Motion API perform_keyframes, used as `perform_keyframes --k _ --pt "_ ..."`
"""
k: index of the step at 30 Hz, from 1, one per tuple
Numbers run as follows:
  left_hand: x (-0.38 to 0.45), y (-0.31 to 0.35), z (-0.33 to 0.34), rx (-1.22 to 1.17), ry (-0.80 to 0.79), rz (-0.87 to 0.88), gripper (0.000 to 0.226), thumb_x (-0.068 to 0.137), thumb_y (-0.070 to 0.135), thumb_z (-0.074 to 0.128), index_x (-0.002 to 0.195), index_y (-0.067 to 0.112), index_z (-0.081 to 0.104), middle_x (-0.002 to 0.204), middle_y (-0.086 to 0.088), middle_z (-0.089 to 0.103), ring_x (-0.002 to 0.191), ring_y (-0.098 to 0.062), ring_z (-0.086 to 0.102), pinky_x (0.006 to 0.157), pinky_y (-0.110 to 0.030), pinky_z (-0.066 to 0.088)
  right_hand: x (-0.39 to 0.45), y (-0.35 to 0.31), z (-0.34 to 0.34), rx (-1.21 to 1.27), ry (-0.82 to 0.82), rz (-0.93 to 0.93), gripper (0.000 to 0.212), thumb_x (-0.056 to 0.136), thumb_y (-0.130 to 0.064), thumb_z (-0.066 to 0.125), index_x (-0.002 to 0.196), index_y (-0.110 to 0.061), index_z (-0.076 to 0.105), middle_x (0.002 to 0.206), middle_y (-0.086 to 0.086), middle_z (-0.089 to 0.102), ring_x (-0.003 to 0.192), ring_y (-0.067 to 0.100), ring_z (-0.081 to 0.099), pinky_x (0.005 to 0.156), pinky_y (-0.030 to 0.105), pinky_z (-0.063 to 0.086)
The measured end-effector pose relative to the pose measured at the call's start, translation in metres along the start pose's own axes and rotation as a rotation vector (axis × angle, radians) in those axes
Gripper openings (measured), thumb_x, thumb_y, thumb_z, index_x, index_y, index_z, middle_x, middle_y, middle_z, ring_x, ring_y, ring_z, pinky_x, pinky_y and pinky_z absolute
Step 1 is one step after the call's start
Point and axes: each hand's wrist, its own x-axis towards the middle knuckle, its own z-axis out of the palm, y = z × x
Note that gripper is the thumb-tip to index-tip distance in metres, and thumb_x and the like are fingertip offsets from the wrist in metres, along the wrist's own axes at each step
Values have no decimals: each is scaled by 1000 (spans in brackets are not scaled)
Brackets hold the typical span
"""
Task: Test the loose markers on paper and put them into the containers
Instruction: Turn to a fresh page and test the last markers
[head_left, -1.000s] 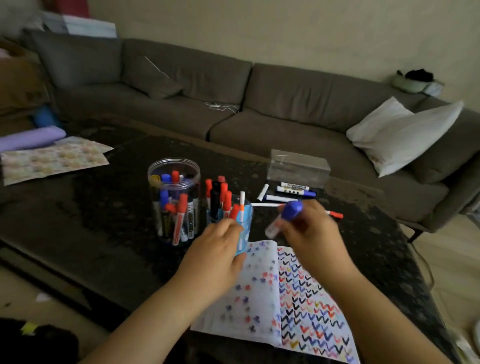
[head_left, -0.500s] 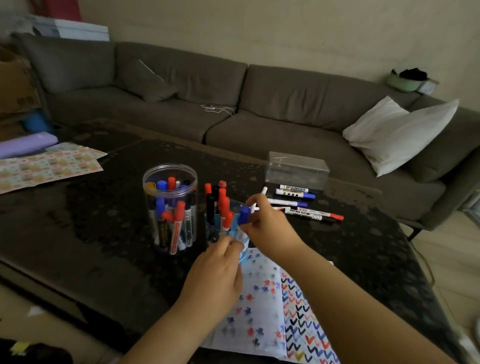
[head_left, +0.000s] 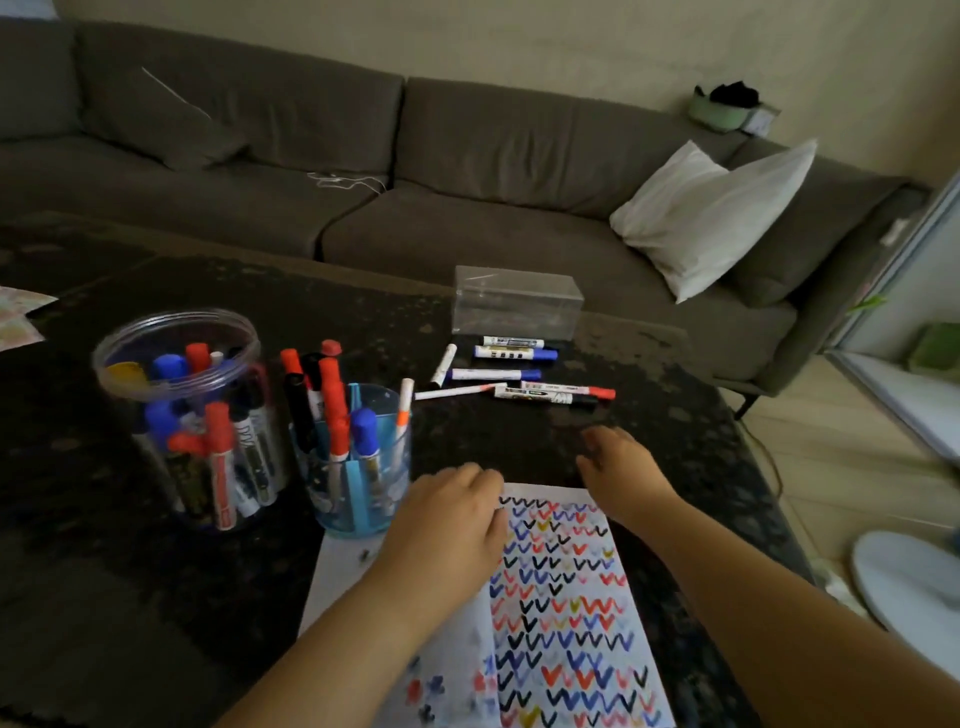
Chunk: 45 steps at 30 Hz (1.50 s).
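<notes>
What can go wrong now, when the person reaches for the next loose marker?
The blue cup is crowded with tall markers and stands close to the left hand; a bump may tip it. The loose markers lie close together, so the right hand may scatter them. The paper may shift.

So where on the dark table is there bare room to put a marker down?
Bare tabletop shows between the right hand and the loose markers, and in front of the clear round jar at near left. It is crowded around the blue cup, tight beside the jar, and by the clear box. The paper with coloured ticks fills the middle.
</notes>
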Motion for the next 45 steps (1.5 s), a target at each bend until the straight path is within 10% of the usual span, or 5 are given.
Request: perform_keyframes --k 8,23,32,40,45 --pt "43 8 31 27 59 -8 39 99 34 32 137 25 39 134 9 43 120 -8 42 100 -21 31 74 22 -7 -235 42 -103 55 96 -23 49 147 -20 28 150 5 30 137 26 29 109 41 33" --pt "45 1 67 102 189 39 32 67 13 77 98 11 70 91 -3 67 79 -20 67 71 -36 55 96 18 5 -478 -5 -238 36 94 -32 51 128 -18 48 131 7 50 124 26 42 106 43 31" --pt "14 16 23 -105 153 -53 27 73 11 75 98 14 67 89 2 66 77 -15 65 67 -24 51 -10 10 -48 563 132 -141 17 84 -22 69 98 -29 63 95 -13 66 85 0 63 69 13 49" --pt "-27 54 -11 -516 192 -207 13 89 24 57 93 36 54 88 25 53 84 4 54 65 -5 40 -120 8 -55 1116 -34 -2 13 90 -19 56 97 -18 67 88 0 71 83 7 67 80 25 51" --pt "-45 62 -7 -840 -58 -414 13 93 30 51 90 36 62 97 19 64 93 3 58 81 -13 45 -157 9 -31 1362 -209 76 24 92 -20 47 94 -4 65 64 6 55 48 13 45 44 22 40"
